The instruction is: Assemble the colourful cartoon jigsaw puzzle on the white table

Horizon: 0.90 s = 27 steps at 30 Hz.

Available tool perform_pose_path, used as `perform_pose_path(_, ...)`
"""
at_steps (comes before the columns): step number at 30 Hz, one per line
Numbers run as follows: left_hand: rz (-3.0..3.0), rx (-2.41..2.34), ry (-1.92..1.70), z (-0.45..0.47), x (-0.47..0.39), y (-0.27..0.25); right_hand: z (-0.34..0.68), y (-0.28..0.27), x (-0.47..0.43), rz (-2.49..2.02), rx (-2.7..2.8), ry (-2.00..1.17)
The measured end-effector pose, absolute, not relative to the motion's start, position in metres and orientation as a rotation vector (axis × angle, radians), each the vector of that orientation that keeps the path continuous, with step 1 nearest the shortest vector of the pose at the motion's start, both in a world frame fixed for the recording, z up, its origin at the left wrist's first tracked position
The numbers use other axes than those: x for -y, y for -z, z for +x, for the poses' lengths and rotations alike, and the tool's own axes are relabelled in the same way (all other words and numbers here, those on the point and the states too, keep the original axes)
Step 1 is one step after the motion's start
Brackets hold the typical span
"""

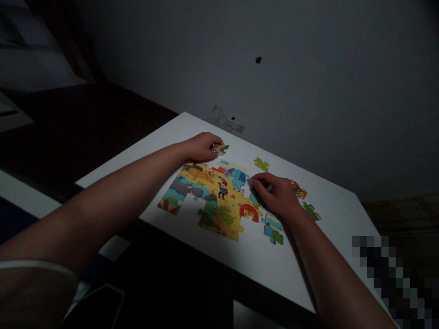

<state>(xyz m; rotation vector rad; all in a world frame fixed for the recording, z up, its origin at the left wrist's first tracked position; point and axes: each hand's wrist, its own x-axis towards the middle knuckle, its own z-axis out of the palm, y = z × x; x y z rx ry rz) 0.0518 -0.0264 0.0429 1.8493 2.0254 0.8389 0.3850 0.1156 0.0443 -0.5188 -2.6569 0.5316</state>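
Here, both hands pinch pieces: left hand point(200, 147) a green piece point(221, 149), right hand point(277, 194) a teal piece point(254, 197), beside loose pieces point(261, 164).

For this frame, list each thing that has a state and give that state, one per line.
Assembled puzzle section: partly joined, flat on the white table, edges unfinished.
Left hand: fingers pinching a loose piece at the section's far edge.
Right hand: resting on the puzzle's right side, fingers curled; what it grips is unclear.
Green piece: loose, apart.
Blue-green piece: loose, near edge.
Dark green piece: loose, beside right wrist.
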Motion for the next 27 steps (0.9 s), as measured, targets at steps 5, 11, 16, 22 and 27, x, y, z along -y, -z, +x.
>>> perform_pose_path(5,1.832,-2.063,-0.863,0.055,0.028,-0.046,0.385,-0.044,-0.115,-0.509,2.640,-0.535)
perform_pose_path(11,1.770,-2.056,-0.917,0.052,0.031,-0.050,0.385,-0.043,-0.117,-0.511,2.647,-0.528)
perform_pose_path(16,1.606,-1.928,-0.932,0.056,0.044,-0.077,0.385,-0.043,-0.117,-0.503,2.660,-0.525)
perform_pose_path(22,1.824,-1.788,-0.599,0.084,0.104,-0.109,0.384,-0.043,-0.120,-0.555,2.654,-0.519)
perform_pose_path(27,1.719,-1.826,-0.537,0.115,0.174,-0.096,0.381,-0.039,-0.123,-0.525,2.679,-0.501)
